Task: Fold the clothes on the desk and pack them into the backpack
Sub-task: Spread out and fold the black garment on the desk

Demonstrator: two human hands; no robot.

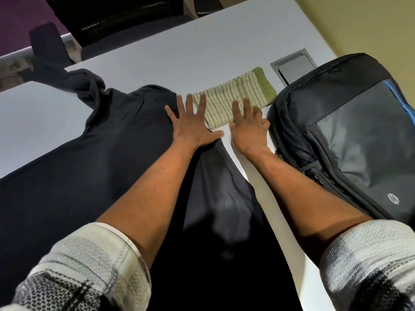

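Note:
A folded green-and-white striped cloth (235,95) lies on the white desk (179,52). My left hand (190,124) lies flat with spread fingers, partly on the large dark garment (101,153) and with fingertips on the striped cloth's left edge. My right hand (249,126) presses on the cloth's near right corner with bent fingers. The dark garment is spread over the desk's left and front, one sleeve bunched at the far left. A black and grey backpack (350,135) lies on the right, beside the cloth, its zip looking closed.
A grey cable hatch (294,66) is set into the desk behind the backpack. A dark chair (112,21) stands past the desk's far edge. A yellow-green wall (370,21) runs along the right.

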